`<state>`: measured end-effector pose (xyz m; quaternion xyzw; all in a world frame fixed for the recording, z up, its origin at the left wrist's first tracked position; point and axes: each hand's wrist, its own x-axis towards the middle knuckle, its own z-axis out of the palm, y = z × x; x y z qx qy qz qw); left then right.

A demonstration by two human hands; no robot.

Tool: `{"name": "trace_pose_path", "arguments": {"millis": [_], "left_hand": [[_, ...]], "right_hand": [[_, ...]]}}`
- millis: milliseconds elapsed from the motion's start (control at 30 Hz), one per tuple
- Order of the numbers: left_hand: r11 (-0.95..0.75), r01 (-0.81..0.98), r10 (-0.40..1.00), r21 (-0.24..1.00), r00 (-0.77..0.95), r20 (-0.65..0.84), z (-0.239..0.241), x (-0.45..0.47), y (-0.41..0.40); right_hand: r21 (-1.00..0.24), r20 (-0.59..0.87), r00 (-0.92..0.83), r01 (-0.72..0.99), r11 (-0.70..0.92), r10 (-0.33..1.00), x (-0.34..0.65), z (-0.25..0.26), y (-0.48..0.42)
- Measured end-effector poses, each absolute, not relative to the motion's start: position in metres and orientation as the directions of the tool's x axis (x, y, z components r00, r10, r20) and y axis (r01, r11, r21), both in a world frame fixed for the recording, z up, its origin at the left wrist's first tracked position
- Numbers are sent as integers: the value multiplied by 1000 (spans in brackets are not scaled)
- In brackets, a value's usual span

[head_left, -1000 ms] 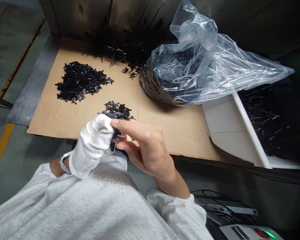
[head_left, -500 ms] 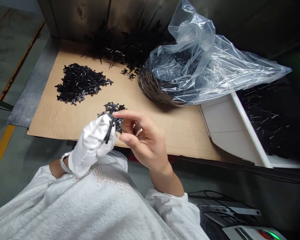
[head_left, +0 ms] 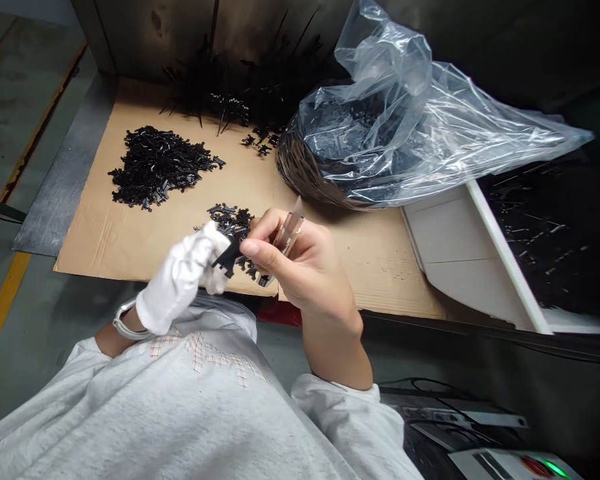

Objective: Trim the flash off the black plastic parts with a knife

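Observation:
My left hand [head_left: 183,277], in a white glove, is closed on one end of a small black plastic part [head_left: 225,259]. The bare thumb and forefinger of my right hand [head_left: 305,257] pinch the part's other end. Also held in my right hand is a slim, knife-like tool [head_left: 291,230], its pointed tip upward; its exact kind is not clear. Just behind both hands, partly covered by them, lies a small heap of similar black parts [head_left: 230,219].
A larger pile of black parts [head_left: 160,167] lies on the cardboard [head_left: 130,240] at left. Dark branched pieces [head_left: 230,107] stand at the back. A round container under clear plastic [head_left: 380,147] sits right of centre, beside a white-walled bin [head_left: 510,260] of black pieces.
My right thumb and forefinger have closed on the black part, which has turned from near upright to slanted. The tool in my right hand has swung so its tip points up.

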<state>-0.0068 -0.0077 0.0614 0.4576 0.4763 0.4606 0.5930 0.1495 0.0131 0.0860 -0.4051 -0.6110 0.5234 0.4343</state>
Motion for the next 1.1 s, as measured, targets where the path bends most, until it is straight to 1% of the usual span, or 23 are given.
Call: {"name": "trace_pose_path", "arguments": {"millis": [67,133,200,267,300,367,467,533,600,733,800,867,900,933,967,1000,1033,1067,1100], "left_hand": [[162,-109,972,981,187,-140,66,-8,-8],[164,-99,973,981,179,-144,70,-6,-10],[144,-81,981,986,143,-131,73,-2,-11],[137,-68,986,988,103,-130,74,1,-12],[144,-65,986,987,90,-138,73,2,-12],[174,-68,983,982,74,-169,71,3,-12],[191,-83,980,978,70,-186,68,3,-13],[189,-59,980,980,77,-185,67,3,-13],[188,-16,978,982,100,-185,68,3,-14],[207,9,963,978,177,-205,75,2,-18],[181,17,965,983,188,-181,77,1,-18],[103,80,976,991,181,-116,70,-1,-14],[40,139,985,989,163,-63,62,-3,-10],[-11,237,979,971,200,-38,51,-5,-4],[-93,331,975,939,223,18,38,-8,3],[-155,460,971,875,233,49,23,-10,11],[-201,619,972,760,222,76,8,-12,19],[-214,763,975,610,206,84,-6,-13,26],[-196,804,980,561,182,80,-19,-13,32]], "right_hand": [[-991,92,-302,63,116,949,151,86,13],[-985,110,-316,90,145,942,151,83,12],[-970,173,-303,112,216,937,151,78,9],[-931,285,-261,155,332,922,153,71,5],[-894,356,-238,193,403,904,154,68,2],[-784,498,-224,295,545,838,157,61,-2],[-609,628,-273,411,679,729,160,54,-4],[-536,671,-292,444,718,682,160,53,-4],[-491,699,-291,469,735,653,158,53,-4],[-457,731,-266,493,740,629,155,52,1],[-490,720,-204,526,695,663,157,48,9],[-542,666,-137,586,602,733,162,42,23],[-564,620,-117,622,544,776,165,38,32],[-575,561,-114,659,485,820,169,33,43],[-575,491,-124,698,427,862,171,28,54],[-567,404,-148,734,374,903,172,22,66],[-552,307,-184,765,332,934,170,16,79],[-539,214,-223,785,305,951,167,10,91],[-531,142,-267,792,301,953,162,4,104]]}}
